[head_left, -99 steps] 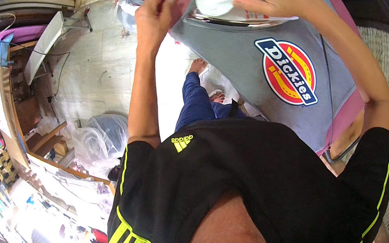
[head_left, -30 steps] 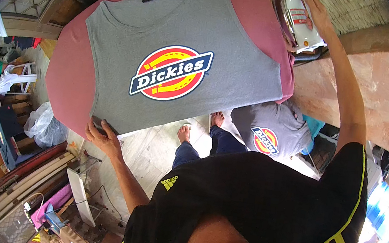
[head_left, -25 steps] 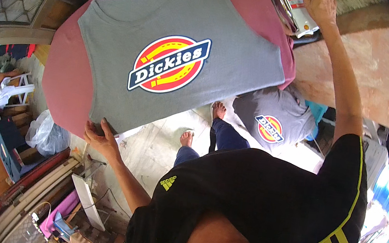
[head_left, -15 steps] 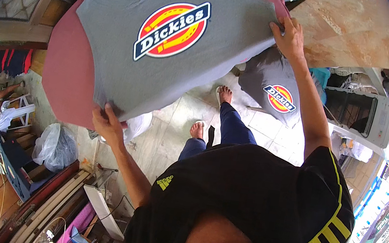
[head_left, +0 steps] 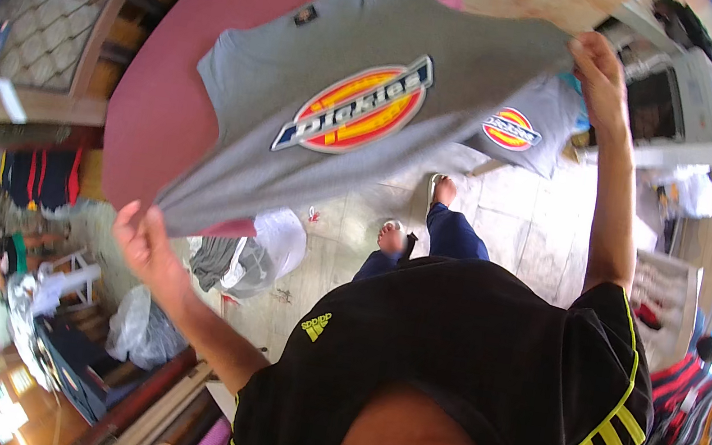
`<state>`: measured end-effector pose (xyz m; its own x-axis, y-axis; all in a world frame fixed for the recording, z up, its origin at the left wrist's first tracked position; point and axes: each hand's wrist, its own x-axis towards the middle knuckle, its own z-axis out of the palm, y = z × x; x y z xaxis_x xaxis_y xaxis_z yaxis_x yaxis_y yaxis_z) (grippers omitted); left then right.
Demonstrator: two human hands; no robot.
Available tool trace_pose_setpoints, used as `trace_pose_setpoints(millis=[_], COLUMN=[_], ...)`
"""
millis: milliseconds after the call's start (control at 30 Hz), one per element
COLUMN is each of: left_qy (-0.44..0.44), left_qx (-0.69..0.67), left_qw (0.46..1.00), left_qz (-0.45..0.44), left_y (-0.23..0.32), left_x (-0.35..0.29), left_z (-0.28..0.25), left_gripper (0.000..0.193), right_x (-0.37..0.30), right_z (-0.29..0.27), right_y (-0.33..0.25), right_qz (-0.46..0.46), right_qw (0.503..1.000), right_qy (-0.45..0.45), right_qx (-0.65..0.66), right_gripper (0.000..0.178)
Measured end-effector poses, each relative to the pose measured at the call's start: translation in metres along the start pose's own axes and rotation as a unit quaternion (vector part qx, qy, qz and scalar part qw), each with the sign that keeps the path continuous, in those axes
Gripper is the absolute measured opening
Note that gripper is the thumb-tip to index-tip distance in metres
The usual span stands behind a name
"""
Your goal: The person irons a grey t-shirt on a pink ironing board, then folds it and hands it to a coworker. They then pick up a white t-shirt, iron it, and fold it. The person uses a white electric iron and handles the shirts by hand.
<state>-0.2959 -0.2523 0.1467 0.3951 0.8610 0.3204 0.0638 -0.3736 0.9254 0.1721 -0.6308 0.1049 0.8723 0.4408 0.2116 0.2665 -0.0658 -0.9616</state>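
Both arms are up and out, and the grey shirt [head_left: 334, 119] with its maroon sleeves hangs spread in the air between them, front facing the camera, the round red-and-yellow badge [head_left: 355, 113] across the chest. The left hand [head_left: 144, 238] is low on the left, its grip pinching the shirt's lower left corner, thumb and fingers pressed onto the cloth edge. The right hand [head_left: 598, 70] is high on the far right, its grip closed on the opposite corner, fingers curled over the fabric. The shirt runs taut on a slant from low left to high right.

Behind it, on the right, a second grey shirt [head_left: 528, 128] with the same kind of badge shows just beside the right wrist. Down on the tiled floor [head_left: 545, 240], a heap of clothes in a clear bag [head_left: 257, 250] lies near the left forearm, and two feet in sandals [head_left: 416, 217] stand beyond the black jersey [head_left: 465, 356] with yellow stripes.
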Motion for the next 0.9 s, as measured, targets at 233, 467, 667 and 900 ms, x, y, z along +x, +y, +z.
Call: trace_pose_setpoints(millis=[233, 467, 667, 900], left_qy=[-0.244, -0.342, -0.229, -0.127], left_qx=[-0.071, 0.229, 0.168, -0.157], left_qw=[0.966, 0.904, 0.956, 0.979], left_qz=[-0.049, 0.120, 0.078, -0.034], left_y=[0.065, -0.011, -0.058, -0.050], left_x=[0.012, 0.007, 0.014, -0.001], left_z=[0.056, 0.253, 0.403, 0.461], left_gripper=[0.036, 0.014, 0.012, 0.014], right_x=[-0.140, -0.127, -0.047, -0.044], right_z=[-0.167, -0.241, -0.313, -0.323], right_y=[-0.039, 0.030, 0.132, 0.174], right_qz=[0.051, 0.155, 0.086, 0.067], right_qw=[0.975, 0.962, 0.919, 0.908], right_qy=[0.143, 0.063, 0.076, 0.210], right_qx=[0.160, -0.217, -0.377, -0.358], right_gripper=[0.025, 0.033, 0.019, 0.020])
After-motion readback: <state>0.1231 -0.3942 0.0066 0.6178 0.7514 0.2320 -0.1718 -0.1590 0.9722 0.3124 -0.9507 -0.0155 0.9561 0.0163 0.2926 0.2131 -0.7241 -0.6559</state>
